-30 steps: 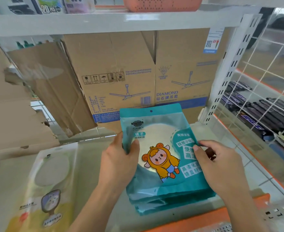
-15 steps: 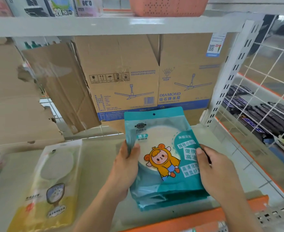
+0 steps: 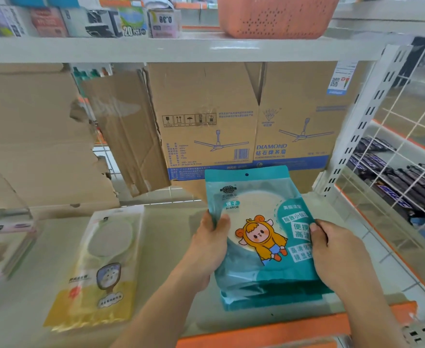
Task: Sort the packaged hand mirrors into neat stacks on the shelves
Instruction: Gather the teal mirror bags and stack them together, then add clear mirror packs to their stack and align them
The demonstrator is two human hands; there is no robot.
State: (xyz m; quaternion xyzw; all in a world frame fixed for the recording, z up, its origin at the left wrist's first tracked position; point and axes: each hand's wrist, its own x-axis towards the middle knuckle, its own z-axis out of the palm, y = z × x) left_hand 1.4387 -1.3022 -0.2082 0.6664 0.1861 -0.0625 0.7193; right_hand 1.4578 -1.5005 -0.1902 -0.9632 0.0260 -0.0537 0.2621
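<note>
A stack of teal packaged mirrors (image 3: 261, 222) with a cartoon child in a yellow hood lies on the pale shelf (image 3: 171, 247), right of centre. My left hand (image 3: 206, 249) grips the stack's left edge, thumb on top. My right hand (image 3: 337, 254) grips its right edge, thumb over the printed panel. A yellow-and-clear packaged mirror (image 3: 101, 270) lies flat on the shelf to the left, apart from both hands.
Brown ceiling-fan cartons (image 3: 246, 116) stand at the back of the shelf, with torn cardboard (image 3: 36, 136) at left. A white perforated upright (image 3: 367, 116) and wire grid bound the right. An orange basket (image 3: 276, 16) sits on the shelf above. The front lip (image 3: 281, 327) is orange.
The view has tilted up and shifted right. Both hands stay on the teal stack's sides, squaring it; the stack has barely moved on the shelf.
</note>
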